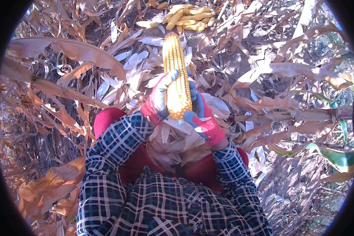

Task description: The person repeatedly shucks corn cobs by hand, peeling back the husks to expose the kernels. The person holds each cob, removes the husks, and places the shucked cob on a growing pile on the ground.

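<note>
A bare yellow corn cob (pixel 177 82) stands out in front of me between both gloved hands, its tip pointing away. My left hand (pixel 159 98), in a red and blue-grey work glove, grips the cob's left side with the thumb on the kernels. On the right side, my right hand (pixel 200 113), gloved alike, has its fingers around the lower part and its thumb near the base. Pale strips of husk (pixel 180 126) hang around the cob's base. Beyond it, a pile of husked corn cobs (pixel 191 17) lies on the ground.
Dry husks (pixel 135 67) litter the ground ahead. A dry corn stalk (pixel 62 91) slants in from the left, and another stalk (pixel 306 115) reaches in from the right. A partly green leaf (pixel 336 156) hangs at the lower right. Dry leaves crowd both sides.
</note>
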A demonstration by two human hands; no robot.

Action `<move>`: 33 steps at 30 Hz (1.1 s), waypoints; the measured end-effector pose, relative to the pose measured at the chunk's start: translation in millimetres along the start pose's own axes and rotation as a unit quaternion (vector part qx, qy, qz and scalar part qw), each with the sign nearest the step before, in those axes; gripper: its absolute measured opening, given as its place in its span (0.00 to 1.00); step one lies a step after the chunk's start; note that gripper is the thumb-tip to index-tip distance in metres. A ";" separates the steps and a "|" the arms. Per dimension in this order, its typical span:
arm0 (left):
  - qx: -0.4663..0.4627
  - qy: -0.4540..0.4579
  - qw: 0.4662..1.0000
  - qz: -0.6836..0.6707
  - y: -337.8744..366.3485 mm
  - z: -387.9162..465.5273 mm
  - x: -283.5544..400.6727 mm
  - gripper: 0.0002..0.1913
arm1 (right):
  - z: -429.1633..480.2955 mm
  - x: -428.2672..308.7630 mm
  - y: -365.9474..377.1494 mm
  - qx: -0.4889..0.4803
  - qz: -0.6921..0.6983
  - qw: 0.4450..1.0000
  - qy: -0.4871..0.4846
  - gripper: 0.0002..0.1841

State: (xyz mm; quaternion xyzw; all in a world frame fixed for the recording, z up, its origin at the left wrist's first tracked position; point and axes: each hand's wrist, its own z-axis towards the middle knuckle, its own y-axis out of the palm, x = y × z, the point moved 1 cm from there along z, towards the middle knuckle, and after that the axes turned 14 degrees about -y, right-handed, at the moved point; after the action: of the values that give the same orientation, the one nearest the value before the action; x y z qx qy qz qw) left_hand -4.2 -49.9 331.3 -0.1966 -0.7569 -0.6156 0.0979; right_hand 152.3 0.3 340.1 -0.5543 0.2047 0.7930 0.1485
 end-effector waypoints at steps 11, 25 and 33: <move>-0.111 -0.189 0.967 -0.127 20.0 -18.0 -40.3 0.33 | 22.7 16.4 -43.3 0.149 0.340 0.926 0.063 0.55; 0.030 -0.299 0.949 0.096 -21.6 -6.4 -62.4 0.26 | 23.4 53.6 -67.7 0.357 0.263 0.889 0.113 0.41; -0.021 -0.093 0.995 0.038 -8.8 -10.4 -19.6 0.28 | 21.1 6.4 -10.9 0.132 0.135 0.973 0.134 0.26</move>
State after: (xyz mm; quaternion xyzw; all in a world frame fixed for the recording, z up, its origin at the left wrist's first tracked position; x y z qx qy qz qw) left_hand 8.9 -64.9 318.1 -0.2833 -0.7416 -0.6064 0.0459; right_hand 137.9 20.2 338.7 -0.5981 0.3987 0.6902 0.0835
